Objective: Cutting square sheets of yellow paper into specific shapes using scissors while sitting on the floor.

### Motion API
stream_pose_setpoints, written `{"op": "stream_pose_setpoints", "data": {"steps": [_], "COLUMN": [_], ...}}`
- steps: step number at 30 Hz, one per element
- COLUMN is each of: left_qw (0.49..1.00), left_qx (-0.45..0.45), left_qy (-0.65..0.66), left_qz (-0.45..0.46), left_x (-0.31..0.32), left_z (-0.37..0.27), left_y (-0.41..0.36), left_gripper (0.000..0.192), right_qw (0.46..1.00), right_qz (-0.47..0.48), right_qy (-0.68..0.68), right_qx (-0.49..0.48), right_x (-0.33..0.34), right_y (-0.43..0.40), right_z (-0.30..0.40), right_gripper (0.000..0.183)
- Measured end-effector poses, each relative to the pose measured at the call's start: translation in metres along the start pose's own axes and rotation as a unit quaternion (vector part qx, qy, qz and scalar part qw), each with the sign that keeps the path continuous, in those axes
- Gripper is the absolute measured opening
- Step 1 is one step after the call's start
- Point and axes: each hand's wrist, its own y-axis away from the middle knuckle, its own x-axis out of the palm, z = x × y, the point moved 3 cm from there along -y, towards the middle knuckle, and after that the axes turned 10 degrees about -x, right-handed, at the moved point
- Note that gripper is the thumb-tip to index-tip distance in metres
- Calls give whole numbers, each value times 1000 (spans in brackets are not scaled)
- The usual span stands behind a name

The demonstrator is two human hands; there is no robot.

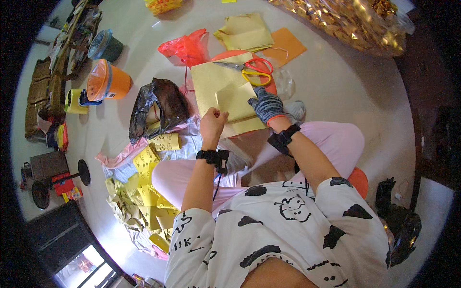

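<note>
Sheets of yellow paper (207,81) lie on a red round stool before me. On top is a smaller piece of the same paper (236,98), its left edge raised. My left hand (211,126), bare, has its fingertips pinched at the lower left of that piece; whether paper is between them is unclear. Wearing a grey striped knit glove, my right hand (268,104) rests at the paper's right edge with its fingers apart. Scissors (248,68) with red and yellow handles lie on the far right part of the sheets, their blades pointing left.
Beyond the stool are a red plastic bag (187,46), a yellow paper stack (248,31) and an orange sheet (286,45). A black plastic bag (173,104) stands left, near patterned yellow paper pieces (144,180). Farther left is an orange bin (117,82). Gold foil pieces (360,30) fill the far right.
</note>
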Motion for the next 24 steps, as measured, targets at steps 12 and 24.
{"op": "stream_pose_setpoints", "data": {"steps": [12,24], "left_qw": [995,994], "left_qx": [-9,-64], "left_qy": [-96,81], "left_qz": [-11,37], "left_x": [-11,6], "left_z": [-25,-1], "left_y": [2,-66], "left_gripper": [34,45], "right_qw": [804,796], "right_qz": [-248,-294], "right_qy": [-531,-500], "right_qx": [-103,-173], "right_x": [1,-17], "right_y": [-23,-12], "right_z": [5,20], "right_gripper": [68,59]}}
